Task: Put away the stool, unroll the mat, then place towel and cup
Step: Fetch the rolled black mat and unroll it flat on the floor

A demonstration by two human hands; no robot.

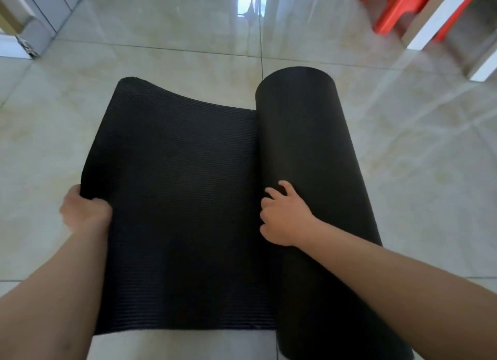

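A black ribbed mat (183, 203) lies partly unrolled on the tiled floor. Its flat part spreads to the left, and the thick rolled part (304, 133) stands along its right side. My left hand (86, 211) grips the mat's loose left edge, which curls up slightly off the floor. My right hand (285, 214) rests with spread fingers on the near side of the roll. A red plastic stool (398, 7) stands at the far right, under a white table. No towel or cup is in view.
The glossy beige tile floor (416, 171) spreads around the mat. White table legs (441, 18) stand at the top right. Grey cabinet corners and a white ledge (29, 37) sit at the top left. A bright window reflection shows at the top centre.
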